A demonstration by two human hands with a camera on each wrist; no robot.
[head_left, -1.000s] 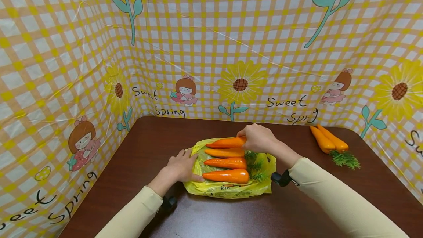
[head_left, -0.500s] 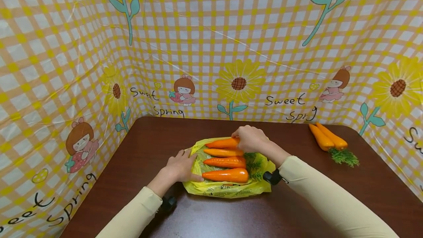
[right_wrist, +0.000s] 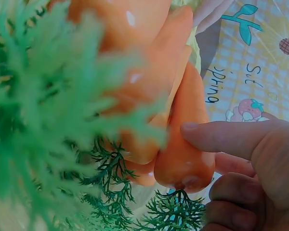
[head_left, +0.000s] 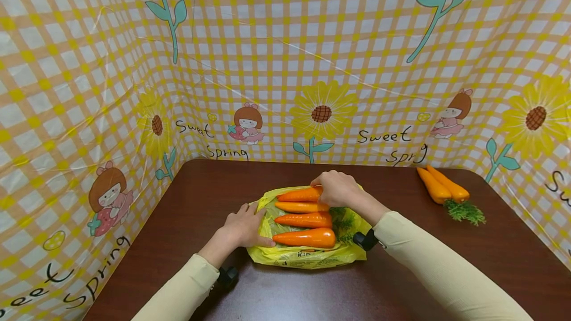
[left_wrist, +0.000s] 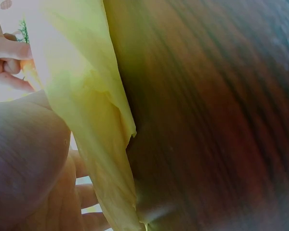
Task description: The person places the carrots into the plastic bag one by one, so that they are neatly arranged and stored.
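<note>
Several orange carrots with green feathery tops lie side by side on a yellow plastic bag [head_left: 308, 261], tips to the left. My right hand [head_left: 337, 189] grips the thick end of the farthest carrot [head_left: 296, 195]; in the right wrist view the thumb lies on that carrot [right_wrist: 185, 159], fingers curled at its far side. My left hand [head_left: 243, 227] rests at the bag's left edge with fingers spread. Its thumb reaches to the tip of the nearest carrot [head_left: 305, 238]. The left wrist view has the bag's yellow film [left_wrist: 91, 106] crossing in front of the fingers.
Two more carrots [head_left: 439, 187] with a green top [head_left: 464, 211] lie at the back right of the dark brown table [head_left: 285, 294]. A checked cloth [head_left: 379, 83] with sunflowers stands behind the table and along both sides.
My right hand has moved a little to the left along the farthest carrot, whose tip has stayed about where it was. The left hand has kept its place at the bag.
</note>
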